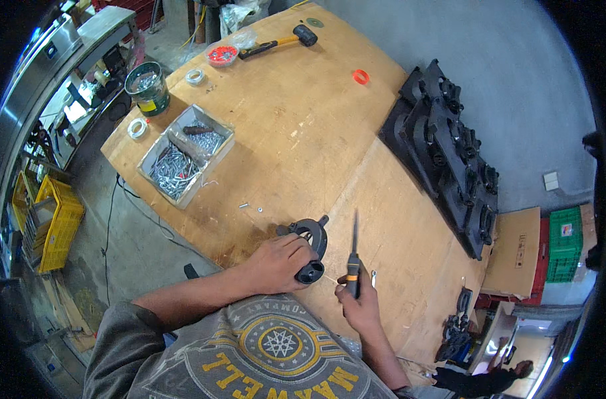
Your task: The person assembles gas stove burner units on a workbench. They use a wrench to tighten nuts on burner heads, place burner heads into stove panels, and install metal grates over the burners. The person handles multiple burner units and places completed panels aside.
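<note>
- My left hand [276, 263] is clenched over a black round part [311, 243], fingers wrapped on its near side, pinning it flat on the wooden tabletop [303, 133] close to the near edge.
- My right hand [359, 302] is closed around the handle of a screwdriver [353, 256], black with an orange band, held upright in my fist.
- The screwdriver's long axis runs straight away from me, tip toward the far edge of the tabletop; the shaft stands just beside the black round part, on its right, not touching it.
- So the part lies to the left of the tool tip, and my left hand is the nearer one, already on it; the right hand sits just nearer the edge than the part.
- The part has a ring-shaped body with a short stub at its far right and a round socket at its near end, by my fingertips.
- A small screw [373, 278] lies just right of the handle, and two tiny fasteners [252, 207] lie beyond the part, toward the left edge.
- Farther out on the left, an open box of screws [187, 154], a green tin [147, 88] and two tape rolls [137, 128].
- At the far corner, a mallet [280, 42], a red dish [222, 54] and an orange ring [361, 76].
- Along the right edge, a stack of black parts [449, 149] leans against the wall.
</note>
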Demonstrator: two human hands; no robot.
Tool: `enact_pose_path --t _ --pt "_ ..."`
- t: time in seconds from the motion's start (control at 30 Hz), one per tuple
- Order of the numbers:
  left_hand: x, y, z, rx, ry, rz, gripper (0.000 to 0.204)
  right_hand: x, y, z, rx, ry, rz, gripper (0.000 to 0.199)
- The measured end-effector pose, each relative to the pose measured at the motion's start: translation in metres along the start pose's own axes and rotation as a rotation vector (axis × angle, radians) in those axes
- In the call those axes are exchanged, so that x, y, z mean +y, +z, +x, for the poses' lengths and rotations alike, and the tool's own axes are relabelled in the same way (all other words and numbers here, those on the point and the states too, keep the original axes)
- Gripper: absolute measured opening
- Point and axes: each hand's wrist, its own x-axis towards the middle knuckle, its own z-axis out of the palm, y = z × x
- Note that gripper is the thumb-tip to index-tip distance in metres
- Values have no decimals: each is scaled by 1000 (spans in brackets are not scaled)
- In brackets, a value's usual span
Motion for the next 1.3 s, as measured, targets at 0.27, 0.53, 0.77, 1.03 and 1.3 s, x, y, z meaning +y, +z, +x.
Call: enact_pose_path --t 0.27,0.53,0.77,1.03,1.3 --pt "-9 13 0 -60 57 -154 40 7 4 -13 -270 184 -339 79" --pt "-17 19 2 -103 92 -140 61 -6 5 -12 -121 186 -690 85" --pt "-18 18 7 -128 100 -172 64 1 5 -5 -19 80 -713 74" --pt "-18 22 8 -162 117 -171 64 -4 17 -1 -14 44 -801 80" --pt "-18 26 11 -160 114 -136 66 -8 18 -1 44 -13 -999 85"
